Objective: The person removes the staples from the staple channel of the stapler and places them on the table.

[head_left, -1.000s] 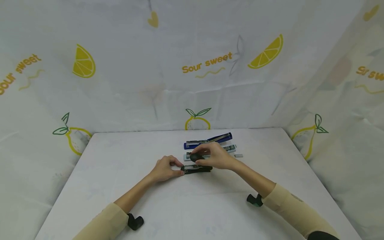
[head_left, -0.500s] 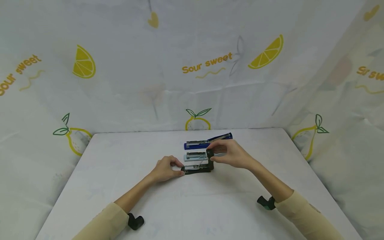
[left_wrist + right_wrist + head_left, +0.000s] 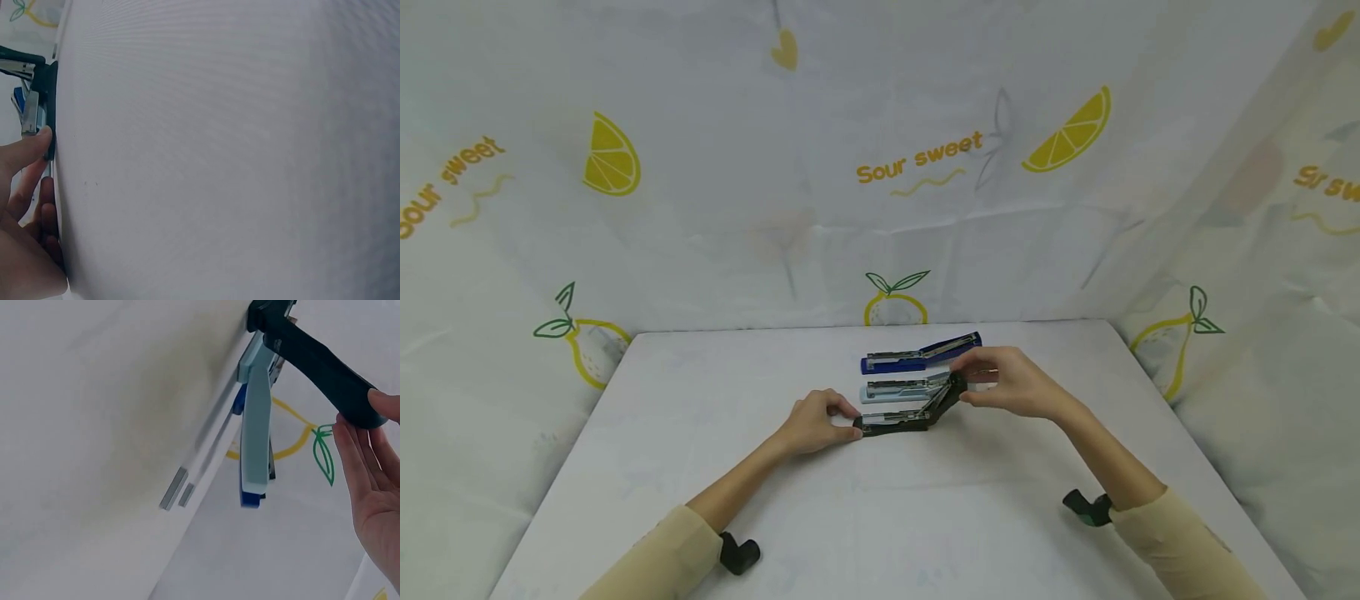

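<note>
A black stapler [image 3: 891, 427] lies on the table, its upper arm swung up and back at a slant, with the metal staple channel showing. My left hand [image 3: 815, 422] pinches the left end of its base between thumb and fingers; the thumb [image 3: 44, 136] presses on that end in the left wrist view. My right hand [image 3: 1011, 385] holds the tip of the raised arm [image 3: 322, 372] between thumb and fingertips. Just behind lies a light blue stapler [image 3: 891, 394], opened out and partly covered by the black arm and right hand. Farthest back is a dark blue stapler [image 3: 895, 364], also opened out.
In the right wrist view, two short staple strips [image 3: 174, 487] lie on the white tabletop [image 3: 125, 425] by the staplers. A white lemon-print cloth [image 3: 737, 267] hangs behind and at both sides. Black wrist devices [image 3: 739, 554] sit at both sleeves.
My right hand has moved right, swinging the black stapler's upper arm from low over the base, through upright, to leaning back rightward. The left hand has stayed at the base's end.
</note>
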{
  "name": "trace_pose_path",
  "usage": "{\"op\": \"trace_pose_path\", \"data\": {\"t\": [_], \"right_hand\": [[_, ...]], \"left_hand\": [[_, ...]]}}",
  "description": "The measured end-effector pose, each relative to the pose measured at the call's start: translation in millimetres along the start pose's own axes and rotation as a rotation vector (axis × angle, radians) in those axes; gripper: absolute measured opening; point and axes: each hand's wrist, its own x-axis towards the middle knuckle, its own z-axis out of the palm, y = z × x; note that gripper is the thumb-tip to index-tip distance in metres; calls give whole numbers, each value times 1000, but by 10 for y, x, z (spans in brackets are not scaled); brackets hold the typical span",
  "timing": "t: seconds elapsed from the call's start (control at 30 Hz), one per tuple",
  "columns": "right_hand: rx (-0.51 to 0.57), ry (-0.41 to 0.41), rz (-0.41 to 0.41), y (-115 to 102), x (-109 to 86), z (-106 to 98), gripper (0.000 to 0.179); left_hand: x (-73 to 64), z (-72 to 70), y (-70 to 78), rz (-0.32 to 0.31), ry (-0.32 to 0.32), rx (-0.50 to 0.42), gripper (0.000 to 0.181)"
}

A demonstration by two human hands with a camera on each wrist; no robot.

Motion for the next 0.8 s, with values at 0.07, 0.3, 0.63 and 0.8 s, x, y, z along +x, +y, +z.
{"op": "trace_pose_path", "data": {"t": [0.07, 0.3, 0.63, 0.8], "right_hand": [[1, -10, 18, 52, -43, -40, 37], [3, -37, 70, 266, -188, -108, 34], [30, -60, 82, 371, -243, -112, 38], [5, -47, 80, 351, -262, -147, 37]], "left_hand": [[-3, -5, -4, -1, 3, 4, 24], [-5, -11, -12, 17, -2, 9, 25], [1, -13, -6, 15, 2, 2, 24], [-18, -9, 7, 10, 0, -10, 25]]}}
